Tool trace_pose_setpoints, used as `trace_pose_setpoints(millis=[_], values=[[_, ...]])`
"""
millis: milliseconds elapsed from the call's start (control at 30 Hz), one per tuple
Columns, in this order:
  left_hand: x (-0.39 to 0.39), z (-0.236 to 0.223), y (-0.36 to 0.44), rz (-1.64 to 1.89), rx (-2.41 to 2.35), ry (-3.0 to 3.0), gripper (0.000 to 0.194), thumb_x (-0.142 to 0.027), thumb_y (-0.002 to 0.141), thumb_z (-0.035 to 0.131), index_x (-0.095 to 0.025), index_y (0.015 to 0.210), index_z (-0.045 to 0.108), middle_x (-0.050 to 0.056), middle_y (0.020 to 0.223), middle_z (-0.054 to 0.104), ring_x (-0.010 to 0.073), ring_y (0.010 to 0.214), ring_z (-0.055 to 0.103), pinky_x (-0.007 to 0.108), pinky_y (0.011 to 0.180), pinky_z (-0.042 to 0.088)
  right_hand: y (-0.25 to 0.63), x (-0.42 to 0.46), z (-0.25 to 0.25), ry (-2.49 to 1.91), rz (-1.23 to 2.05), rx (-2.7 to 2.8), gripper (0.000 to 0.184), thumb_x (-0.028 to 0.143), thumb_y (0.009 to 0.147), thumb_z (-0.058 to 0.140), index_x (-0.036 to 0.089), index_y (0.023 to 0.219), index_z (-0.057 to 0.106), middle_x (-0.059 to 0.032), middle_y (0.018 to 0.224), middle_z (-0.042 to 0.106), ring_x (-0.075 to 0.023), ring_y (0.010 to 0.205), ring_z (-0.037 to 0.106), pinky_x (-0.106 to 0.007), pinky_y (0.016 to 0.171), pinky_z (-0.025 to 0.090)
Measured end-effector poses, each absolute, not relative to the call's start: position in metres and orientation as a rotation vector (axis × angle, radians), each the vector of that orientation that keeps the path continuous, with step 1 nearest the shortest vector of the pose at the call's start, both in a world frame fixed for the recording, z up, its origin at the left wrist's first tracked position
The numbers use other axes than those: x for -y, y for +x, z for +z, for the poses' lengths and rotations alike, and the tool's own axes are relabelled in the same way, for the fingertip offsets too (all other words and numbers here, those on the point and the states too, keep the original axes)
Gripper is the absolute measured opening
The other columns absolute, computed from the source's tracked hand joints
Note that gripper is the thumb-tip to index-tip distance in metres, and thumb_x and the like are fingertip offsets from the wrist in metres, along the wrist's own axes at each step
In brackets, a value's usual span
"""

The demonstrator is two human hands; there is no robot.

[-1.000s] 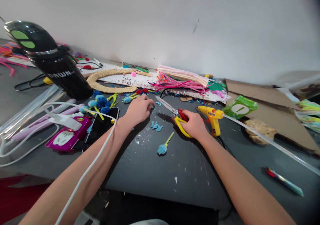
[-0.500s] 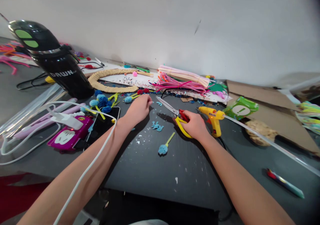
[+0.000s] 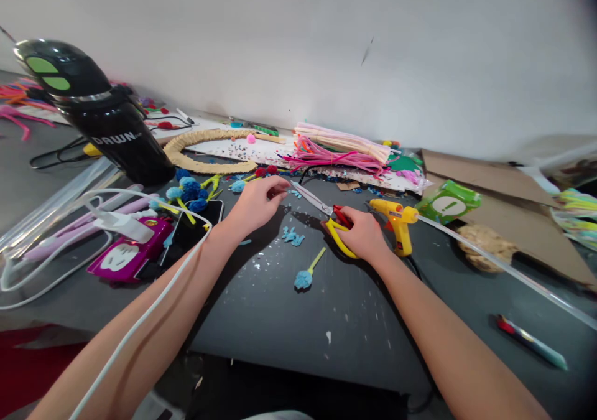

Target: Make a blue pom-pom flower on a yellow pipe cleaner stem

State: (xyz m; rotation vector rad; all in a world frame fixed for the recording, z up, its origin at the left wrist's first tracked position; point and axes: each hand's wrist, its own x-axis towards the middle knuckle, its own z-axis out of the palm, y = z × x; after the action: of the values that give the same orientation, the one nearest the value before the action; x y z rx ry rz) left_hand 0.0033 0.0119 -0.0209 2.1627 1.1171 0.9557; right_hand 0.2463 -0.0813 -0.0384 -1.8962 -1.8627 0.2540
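My right hand (image 3: 362, 233) is wrapped round the red and yellow handles of a pair of scissors (image 3: 313, 200), whose blades point away to the left. By the blade tips, my left hand (image 3: 260, 203) is closed, thumb and fingers drawn together; whatever they pinch is too small or hidden to name. Below the blades lies a small pile of cut light-blue pipe cleaner pieces (image 3: 293, 236). Nearer to me is a light-blue fuzzy flower (image 3: 303, 279) with a yellow-green stem. More blue pompom flowers (image 3: 189, 190) are bunched left of my left hand.
A yellow glue gun (image 3: 396, 221) stands right of my right hand, near a green packet (image 3: 450, 201). Bundled pink pipe cleaners (image 3: 336, 152) lie at the back beside a tan ring (image 3: 209, 166). Leftward are a black bottle (image 3: 124, 134), a purple device (image 3: 130, 255) and a white cable across my left forearm.
My left hand has turned and shifted slightly right, its fingers now reaching the scissor tips. The scissor blades look closer together. My right hand stays in place.
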Motion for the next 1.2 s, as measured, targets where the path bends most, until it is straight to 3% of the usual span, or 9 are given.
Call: trace_pose_setpoints(millis=[167,467,1200], values=[[-0.012,-0.019,0.002,0.921,-1.149,2.196,0.020,-0.025,0.084,0.057,-0.017,0.095,0.072,0.004,0.092,0.074,0.0173,0.080,0.066,0.027,0.075,0.050,0.247,0.082,-0.039,-1.888,0.261,1.862,0.039,0.060,0.078,0.059,0.022,0.073,0.058,0.0005,0.064,0.063,-0.0149,0.059,0.053,-0.025,0.054,0.028],[-0.008,-0.011,0.002,0.919,-1.167,2.092,0.026,-0.037,0.090,0.051,-0.016,0.083,0.065,0.001,0.071,0.064,0.0129,0.063,0.054,0.023,0.060,0.041,0.244,0.084,-0.038,-1.872,0.235,1.835,0.038,0.059,0.075,0.061,0.022,0.072,0.059,0.0009,0.061,0.061,-0.0143,0.058,0.053,-0.025,0.052,0.029],[-0.005,-0.009,0.004,1.032,-1.180,2.043,0.024,-0.036,0.090,0.050,-0.017,0.079,0.060,0.000,0.068,0.061,0.0128,0.063,0.052,0.024,0.060,0.038,0.247,0.084,-0.039,-1.835,0.275,1.854,0.030,0.051,0.074,0.065,0.021,0.073,0.061,0.0015,0.063,0.061,-0.0134,0.058,0.052,-0.024,0.052,0.029]])
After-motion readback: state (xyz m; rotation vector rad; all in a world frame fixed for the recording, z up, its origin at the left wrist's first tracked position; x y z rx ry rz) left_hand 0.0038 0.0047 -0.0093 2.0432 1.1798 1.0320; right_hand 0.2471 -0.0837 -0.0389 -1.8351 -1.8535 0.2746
